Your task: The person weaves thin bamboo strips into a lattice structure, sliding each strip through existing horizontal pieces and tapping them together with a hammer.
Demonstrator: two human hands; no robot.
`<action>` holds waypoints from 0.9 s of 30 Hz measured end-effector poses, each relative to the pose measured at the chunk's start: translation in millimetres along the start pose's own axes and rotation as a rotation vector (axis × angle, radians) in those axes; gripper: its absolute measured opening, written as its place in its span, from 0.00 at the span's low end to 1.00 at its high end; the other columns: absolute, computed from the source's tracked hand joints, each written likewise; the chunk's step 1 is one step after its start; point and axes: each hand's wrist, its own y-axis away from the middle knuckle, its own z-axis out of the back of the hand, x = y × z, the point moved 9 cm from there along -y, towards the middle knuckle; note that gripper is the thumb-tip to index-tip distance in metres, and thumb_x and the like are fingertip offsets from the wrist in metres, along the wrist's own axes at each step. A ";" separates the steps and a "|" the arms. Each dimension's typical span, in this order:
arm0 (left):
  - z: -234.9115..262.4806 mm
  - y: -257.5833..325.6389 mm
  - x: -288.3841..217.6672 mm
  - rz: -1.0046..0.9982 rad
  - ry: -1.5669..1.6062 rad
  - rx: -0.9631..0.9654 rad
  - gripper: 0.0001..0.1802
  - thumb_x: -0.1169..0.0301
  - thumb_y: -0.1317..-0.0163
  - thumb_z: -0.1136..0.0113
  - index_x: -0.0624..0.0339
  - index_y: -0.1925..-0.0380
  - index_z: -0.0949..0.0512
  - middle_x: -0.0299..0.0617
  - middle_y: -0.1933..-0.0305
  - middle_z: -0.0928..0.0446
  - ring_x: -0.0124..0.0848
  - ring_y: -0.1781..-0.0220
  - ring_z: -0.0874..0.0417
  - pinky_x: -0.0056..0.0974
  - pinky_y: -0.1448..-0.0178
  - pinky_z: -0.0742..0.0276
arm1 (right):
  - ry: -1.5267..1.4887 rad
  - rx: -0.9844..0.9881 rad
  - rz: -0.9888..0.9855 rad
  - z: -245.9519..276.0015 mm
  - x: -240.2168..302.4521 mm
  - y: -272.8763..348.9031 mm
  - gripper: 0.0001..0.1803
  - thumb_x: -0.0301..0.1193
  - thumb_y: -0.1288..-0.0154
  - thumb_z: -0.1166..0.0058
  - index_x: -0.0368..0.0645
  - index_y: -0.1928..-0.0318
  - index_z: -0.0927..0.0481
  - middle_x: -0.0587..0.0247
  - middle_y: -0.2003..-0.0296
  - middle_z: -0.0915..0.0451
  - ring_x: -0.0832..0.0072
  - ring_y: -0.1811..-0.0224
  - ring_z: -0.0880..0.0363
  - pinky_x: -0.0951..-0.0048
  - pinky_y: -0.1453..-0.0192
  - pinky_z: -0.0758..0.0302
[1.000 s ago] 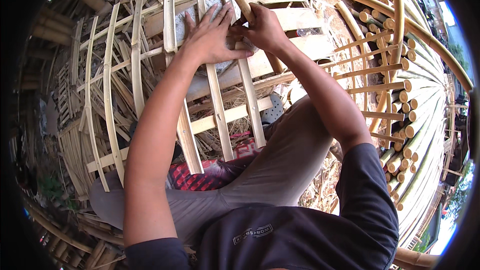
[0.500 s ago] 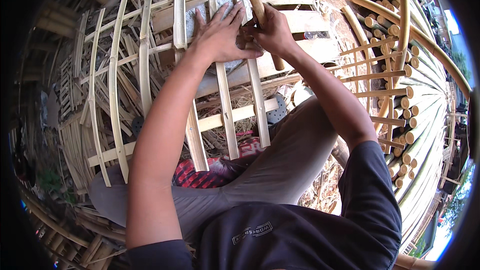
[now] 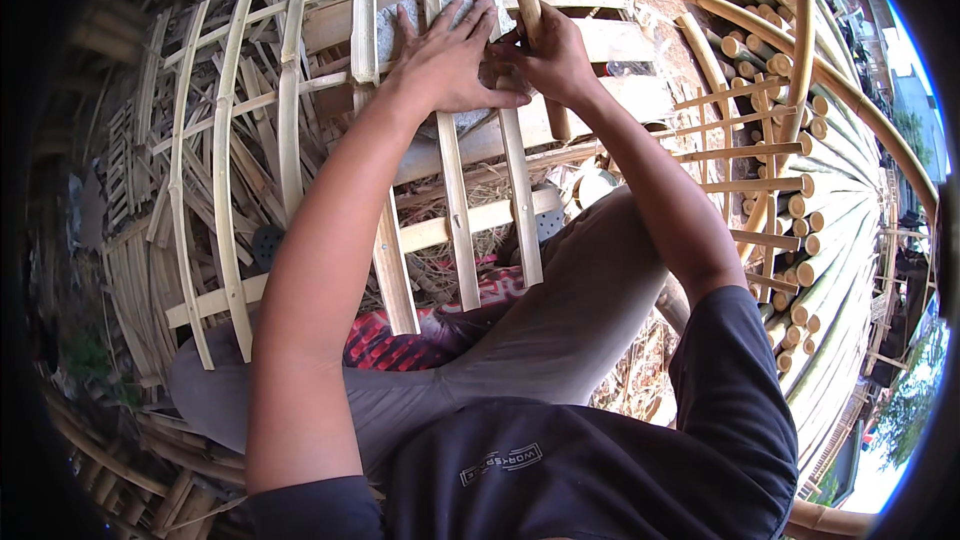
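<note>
My left hand [image 3: 445, 60] lies flat with fingers spread on the upright slats of a bamboo lattice frame [image 3: 455, 230] that rests over my lap. My right hand [image 3: 550, 60] is closed around the wooden handle of a hammer [image 3: 530, 10], whose metal head points up at the top edge of the view. The fingertips of both hands meet over one pale slat near a crosspiece. I cannot see a nail between them.
Stacks of finished bamboo lattice panels [image 3: 150, 170] lie at the left. A pile of cut bamboo poles [image 3: 800, 170] with round ends lies at the right, with a long bent bamboo strip [image 3: 800, 60] arcing over it. A red patterned cloth [image 3: 400, 340] sits under the frame.
The hammer has risen, its handle now more upright and its head near the top edge. Both hands stay together on the same slat; the view has shifted slightly.
</note>
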 end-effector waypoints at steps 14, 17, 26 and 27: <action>-0.1 4.9 0.0 0.001 -0.009 0.020 0.79 0.14 0.68 0.46 0.54 0.22 0.56 0.34 0.16 0.59 0.41 0.16 0.58 0.76 0.23 0.66 | 0.303 -0.009 -0.012 55.6 58.6 34.9 0.20 0.42 0.22 0.52 0.35 0.65 0.27 0.57 0.81 0.24 0.68 0.80 0.26 0.64 0.70 0.29; -1.1 0.9 -0.6 -0.009 0.015 0.056 0.79 0.14 0.67 0.47 0.55 0.22 0.56 0.38 0.16 0.60 0.41 0.16 0.61 0.76 0.24 0.68 | 0.498 0.083 0.040 70.0 75.1 49.6 0.19 0.39 0.22 0.54 0.36 0.65 0.28 0.46 0.80 0.25 0.52 0.78 0.25 0.52 0.70 0.33; -0.4 -4.5 1.8 -0.059 -0.088 0.211 0.80 0.15 0.70 0.44 0.55 0.22 0.55 0.39 0.16 0.66 0.44 0.16 0.72 0.83 0.29 0.78 | 0.587 0.201 0.120 69.1 75.7 58.6 0.17 0.38 0.22 0.54 0.34 0.63 0.26 0.46 0.81 0.27 0.50 0.79 0.30 0.54 0.71 0.36; 2.9 -2.4 2.1 -0.043 -0.139 0.208 0.80 0.14 0.70 0.44 0.54 0.22 0.55 0.40 0.16 0.67 0.44 0.16 0.73 0.83 0.30 0.78 | 0.592 0.211 0.116 68.4 76.1 59.1 0.17 0.38 0.22 0.54 0.34 0.63 0.26 0.45 0.81 0.27 0.49 0.79 0.30 0.54 0.71 0.36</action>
